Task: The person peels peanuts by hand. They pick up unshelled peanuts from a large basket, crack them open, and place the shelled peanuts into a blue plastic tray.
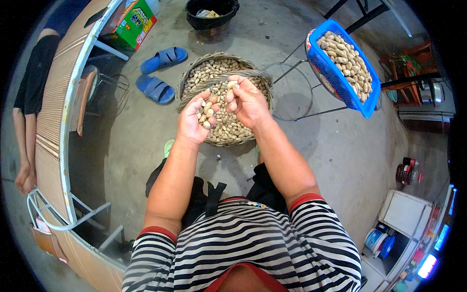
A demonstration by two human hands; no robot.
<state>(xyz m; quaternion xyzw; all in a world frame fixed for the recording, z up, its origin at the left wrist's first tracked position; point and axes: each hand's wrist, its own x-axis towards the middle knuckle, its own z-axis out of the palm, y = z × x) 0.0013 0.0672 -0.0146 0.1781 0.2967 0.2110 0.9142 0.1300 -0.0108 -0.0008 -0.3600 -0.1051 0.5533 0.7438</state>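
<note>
Several unshelled peanuts lie in the palm of my left hand, its fingers curled around them. My right hand pinches a peanut between thumb and fingertips, a little above and right of the left hand. Below both hands a round wicker basket stands on the floor, filled with peanuts in their shells. Its thick woven handle arches across the top, partly hidden by my right hand.
A blue plastic basket of peanuts rests on a stool at the right. Blue slippers lie left of the wicker basket. A black bin stands beyond. A mat-topped bed runs along the left, where another person's arms show.
</note>
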